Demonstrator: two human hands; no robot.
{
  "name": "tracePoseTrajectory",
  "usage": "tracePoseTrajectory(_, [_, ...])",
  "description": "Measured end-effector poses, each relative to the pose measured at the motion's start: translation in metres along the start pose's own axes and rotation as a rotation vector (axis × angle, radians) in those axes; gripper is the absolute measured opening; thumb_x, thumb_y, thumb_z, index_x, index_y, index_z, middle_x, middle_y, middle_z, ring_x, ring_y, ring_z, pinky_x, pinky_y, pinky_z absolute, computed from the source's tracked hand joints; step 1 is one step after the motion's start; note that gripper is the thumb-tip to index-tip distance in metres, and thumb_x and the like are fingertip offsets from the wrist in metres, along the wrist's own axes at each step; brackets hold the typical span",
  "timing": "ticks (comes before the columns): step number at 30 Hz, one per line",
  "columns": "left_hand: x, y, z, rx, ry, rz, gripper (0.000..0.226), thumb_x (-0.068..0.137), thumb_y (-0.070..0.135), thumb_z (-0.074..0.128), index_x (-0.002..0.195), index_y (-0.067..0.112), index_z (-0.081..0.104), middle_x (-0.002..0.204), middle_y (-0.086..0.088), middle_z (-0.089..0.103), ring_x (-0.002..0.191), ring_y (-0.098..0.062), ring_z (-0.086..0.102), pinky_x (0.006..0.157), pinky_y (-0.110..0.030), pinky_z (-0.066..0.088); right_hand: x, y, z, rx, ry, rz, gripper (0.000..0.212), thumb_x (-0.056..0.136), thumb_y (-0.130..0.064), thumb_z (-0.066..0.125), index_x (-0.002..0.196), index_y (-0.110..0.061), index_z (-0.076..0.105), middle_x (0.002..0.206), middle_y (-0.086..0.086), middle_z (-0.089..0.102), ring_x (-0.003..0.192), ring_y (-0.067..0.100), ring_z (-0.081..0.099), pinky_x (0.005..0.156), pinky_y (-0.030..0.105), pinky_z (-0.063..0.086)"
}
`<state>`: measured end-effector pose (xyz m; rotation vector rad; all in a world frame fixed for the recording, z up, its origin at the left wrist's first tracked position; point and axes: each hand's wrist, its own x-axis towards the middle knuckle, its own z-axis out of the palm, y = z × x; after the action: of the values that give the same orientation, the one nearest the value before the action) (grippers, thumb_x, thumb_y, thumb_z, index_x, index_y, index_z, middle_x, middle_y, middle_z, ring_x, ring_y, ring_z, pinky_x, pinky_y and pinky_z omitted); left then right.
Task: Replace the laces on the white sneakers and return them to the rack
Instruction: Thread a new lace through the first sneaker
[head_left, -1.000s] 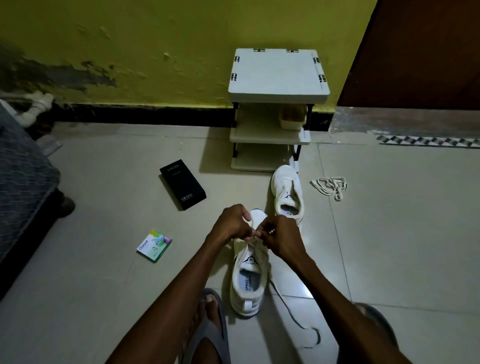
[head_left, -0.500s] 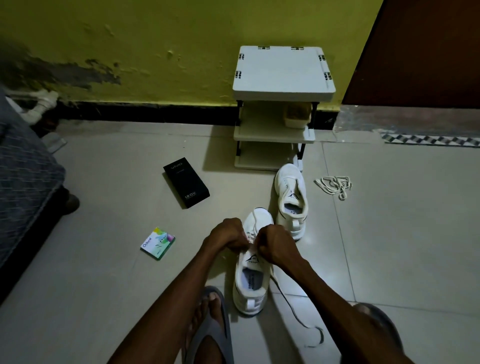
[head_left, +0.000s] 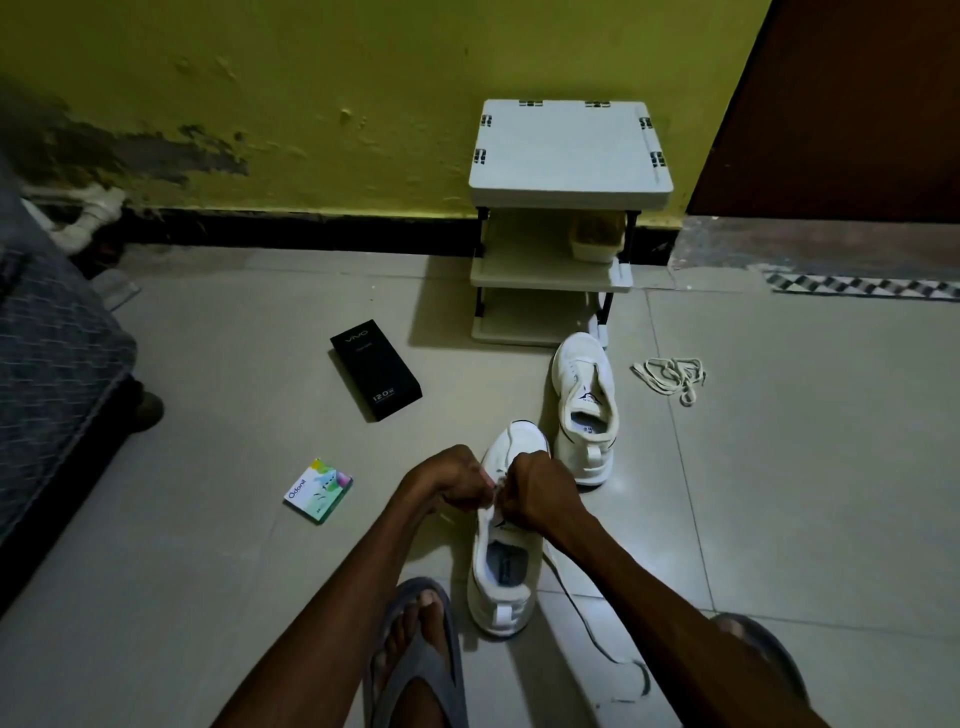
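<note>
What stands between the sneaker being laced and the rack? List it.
The second sneaker stands between the near sneaker and the rack, toward the right, its toe at the rack's bottom shelf. The black box lies off to the left and the loose laces to the right, both clear of the path.

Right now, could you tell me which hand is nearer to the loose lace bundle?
Right. The right hand is short and left of the lace bundle; the left hand is beside it, farther left.
</note>
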<state>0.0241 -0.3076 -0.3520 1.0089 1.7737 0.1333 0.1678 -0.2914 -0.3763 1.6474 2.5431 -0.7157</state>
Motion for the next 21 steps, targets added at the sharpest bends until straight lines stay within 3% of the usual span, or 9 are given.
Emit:
tracePoseTrajectory(3, [0.0,0.002,0.002,0.022,0.028,-0.001,0.027,0.073,0.013,0.075,0.097,0.0,0.074,0.091,-0.013,0.074,0.077,-0.022,0.07,0.079,-0.033,0.061,-0.002,-0.004,0.004,-0.015,0.03,0.012,0.016,0.081,-0.026,0.066,0.082,-0.012,0.059,0.091,0.012,0.066,0.086,0.031,0.065,0.061,0.027,0.035])
tracePoseTrajectory(6, [0.0,0.005,0.004,-0.052,-0.026,-0.027,0.008,0.089,0.002,0.061,0.091,-0.001,0.068,0.085,-0.015,0.068,0.064,-0.016,0.063,0.068,-0.025,0.057,-0.005,-0.003,0.011,0.015,0.097,0.052,0.015,0.084,-0.026,0.062,0.085,-0.012,0.065,0.086,0.007,0.067,0.082,0.026,0.066,0.059,0.025,0.033])
tracePoseTrajectory(8, [-0.001,0.004,0.004,-0.112,-0.021,-0.035,0.017,0.092,-0.004,0.054,0.083,0.003,0.066,0.076,-0.011,0.066,0.057,-0.013,0.063,0.06,-0.022,0.057,-0.006,0.001,0.016,0.079,0.122,0.084,0.016,0.082,-0.028,0.063,0.079,-0.014,0.068,0.079,0.004,0.068,0.075,0.023,0.065,0.057,0.023,0.032])
tracePoseTrajectory(11, [0.003,-0.004,0.008,-0.024,0.083,0.009,0.02,0.081,-0.005,0.061,0.085,0.008,0.075,0.066,-0.002,0.067,0.053,-0.007,0.06,0.05,-0.015,0.049,-0.008,0.005,0.013,0.134,0.087,0.122,0.016,0.077,-0.031,0.07,0.08,-0.016,0.075,0.08,0.001,0.072,0.076,0.021,0.068,0.057,0.023,0.039])
tracePoseTrajectory(16, [0.01,-0.009,0.01,0.025,0.085,0.068,0.012,0.074,0.002,0.072,0.081,0.009,0.079,0.079,-0.007,0.076,0.082,-0.018,0.073,0.083,-0.033,0.06,-0.003,0.012,0.004,0.156,-0.003,0.103,0.008,0.079,-0.021,0.07,0.079,-0.014,0.075,0.083,0.01,0.072,0.081,0.025,0.068,0.058,0.025,0.039])
tracePoseTrajectory(19, [0.007,-0.008,0.009,0.031,0.062,0.067,0.015,0.074,0.0,0.069,0.083,0.007,0.079,0.08,-0.009,0.076,0.08,-0.019,0.071,0.087,-0.039,0.059,0.002,0.012,0.004,0.146,-0.058,0.075,0.014,0.082,-0.019,0.065,0.085,-0.009,0.074,0.084,0.01,0.072,0.082,0.026,0.069,0.063,0.029,0.051])
tracePoseTrajectory(21, [0.007,-0.008,0.009,0.053,0.058,0.078,0.019,0.071,-0.002,0.068,0.083,0.008,0.078,0.08,-0.008,0.076,0.082,-0.019,0.07,0.088,-0.039,0.058,0.001,0.008,0.004,0.124,-0.049,0.085,0.016,0.084,-0.02,0.064,0.08,-0.005,0.068,0.082,0.013,0.069,0.08,0.027,0.066,0.059,0.027,0.045])
